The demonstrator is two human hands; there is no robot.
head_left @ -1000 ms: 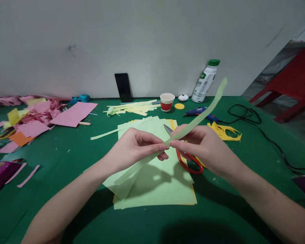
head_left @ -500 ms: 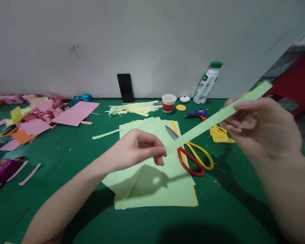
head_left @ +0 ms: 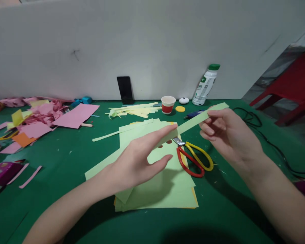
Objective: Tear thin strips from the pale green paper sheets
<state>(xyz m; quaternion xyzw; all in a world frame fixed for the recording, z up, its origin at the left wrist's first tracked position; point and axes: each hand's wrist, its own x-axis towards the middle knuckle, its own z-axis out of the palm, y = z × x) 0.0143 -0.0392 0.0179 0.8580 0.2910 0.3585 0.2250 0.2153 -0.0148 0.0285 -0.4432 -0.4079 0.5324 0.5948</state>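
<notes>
My right hand (head_left: 234,137) pinches the far end of a light green paper strip (head_left: 193,122), which slopes down to the left in the air. My left hand (head_left: 139,159) is at the strip's lower end, fingers stretched out along it and thumb spread away; part of the strip is hidden behind those fingers. Below both hands lies a stack of light green paper sheets (head_left: 157,198), with yellow sheet edges showing beneath. Scissors (head_left: 181,143) with one red and one yellow handle rest on the stack's right side, their blades partly covered by my left hand and the strip.
Cut strips (head_left: 136,110), a paper cup (head_left: 168,105), a leaning phone (head_left: 125,89) and a tilted bottle (head_left: 204,86) stand or lie along the wall. Pink paper scraps (head_left: 44,117) pile up at left. A glue gun (head_left: 193,114) is partly hidden behind the strip. A black cable (head_left: 277,150) runs at right.
My right hand has moved left and down with the strip. My left hand has gone from pinching the strip's lower end to stretched fingers, and the strip slopes less steeply.
</notes>
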